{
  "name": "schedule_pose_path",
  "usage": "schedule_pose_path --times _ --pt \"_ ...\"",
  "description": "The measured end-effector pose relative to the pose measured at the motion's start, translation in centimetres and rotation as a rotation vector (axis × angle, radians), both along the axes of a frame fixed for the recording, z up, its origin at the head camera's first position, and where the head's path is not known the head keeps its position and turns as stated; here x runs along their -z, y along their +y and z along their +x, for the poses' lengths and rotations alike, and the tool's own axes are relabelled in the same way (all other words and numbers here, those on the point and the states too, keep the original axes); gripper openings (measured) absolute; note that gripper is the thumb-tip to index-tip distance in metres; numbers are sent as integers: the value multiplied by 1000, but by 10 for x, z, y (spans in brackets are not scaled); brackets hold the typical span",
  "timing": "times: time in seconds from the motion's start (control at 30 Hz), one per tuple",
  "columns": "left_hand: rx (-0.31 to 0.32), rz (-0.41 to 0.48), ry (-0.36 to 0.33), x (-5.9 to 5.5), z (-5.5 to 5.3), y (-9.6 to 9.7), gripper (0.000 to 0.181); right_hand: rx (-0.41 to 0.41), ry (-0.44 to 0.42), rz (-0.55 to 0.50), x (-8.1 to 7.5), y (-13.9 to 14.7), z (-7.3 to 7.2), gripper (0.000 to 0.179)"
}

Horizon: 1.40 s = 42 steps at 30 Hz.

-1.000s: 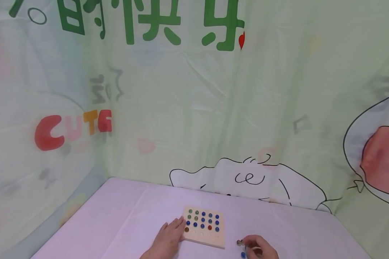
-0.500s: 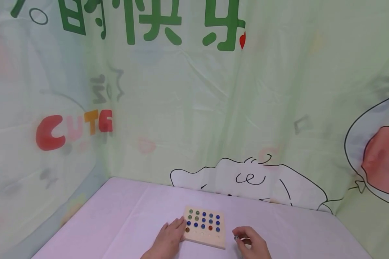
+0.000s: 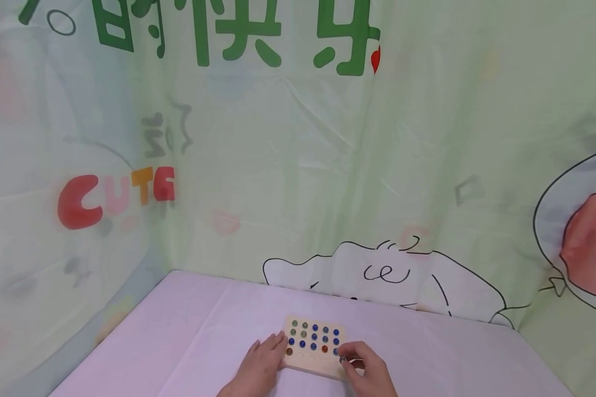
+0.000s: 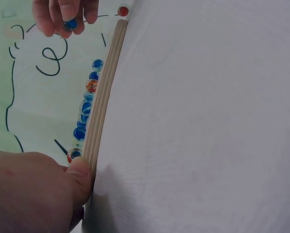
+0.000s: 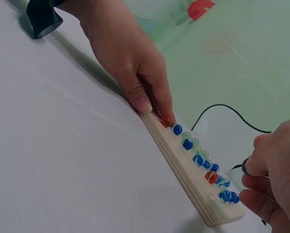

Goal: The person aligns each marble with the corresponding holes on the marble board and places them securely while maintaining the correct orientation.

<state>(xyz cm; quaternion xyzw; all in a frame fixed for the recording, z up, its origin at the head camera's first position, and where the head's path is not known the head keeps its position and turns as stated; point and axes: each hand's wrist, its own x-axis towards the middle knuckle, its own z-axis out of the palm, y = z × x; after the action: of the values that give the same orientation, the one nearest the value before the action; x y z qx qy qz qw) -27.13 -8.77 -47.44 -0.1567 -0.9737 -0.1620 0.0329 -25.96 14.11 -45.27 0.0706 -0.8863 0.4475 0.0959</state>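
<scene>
A pale wooden board (image 3: pixel 318 365) lies on the table, bearing rows of glass marbles (image 3: pixel 314 337), mostly blue and green. Two orange-brown ones stand out, and hollows show along the near side. My left hand (image 3: pixel 262 358) rests against the board's left edge with straight fingers; its thumb (image 5: pixel 142 103) touches the near edge. Over the board's right end, my right hand (image 3: pixel 367 369) pinches a dark blue marble (image 4: pixel 70 24) between thumb and fingertips. The right wrist view has this marble (image 5: pixel 245 166) above the board, apart from it.
A loose red marble (image 4: pixel 123 9) sits on the table past the board's right end in the left wrist view. Light purple cloth (image 3: pixel 203 325) covers the table. Printed curtains (image 3: pixel 298 165) rise behind it and on its left.
My right hand has picked a marble from the loose ones right of the board and carried it left, over the board's right end. The left hand stays against the board.
</scene>
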Motion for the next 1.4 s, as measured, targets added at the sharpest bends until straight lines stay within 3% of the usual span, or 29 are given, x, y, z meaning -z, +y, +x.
schedule_pose_path --times 1.0,1.27,1.4 --pt "12 -2 21 2 -2 0 52 -170 -102 -111 16 -49 -24 24" --pt "21 -19 55 3 -2 1 52 -111 -161 -128 21 -60 -29 25" --pt "-2 -27 43 3 -2 0 52 -77 -129 -120 24 -66 -31 24"
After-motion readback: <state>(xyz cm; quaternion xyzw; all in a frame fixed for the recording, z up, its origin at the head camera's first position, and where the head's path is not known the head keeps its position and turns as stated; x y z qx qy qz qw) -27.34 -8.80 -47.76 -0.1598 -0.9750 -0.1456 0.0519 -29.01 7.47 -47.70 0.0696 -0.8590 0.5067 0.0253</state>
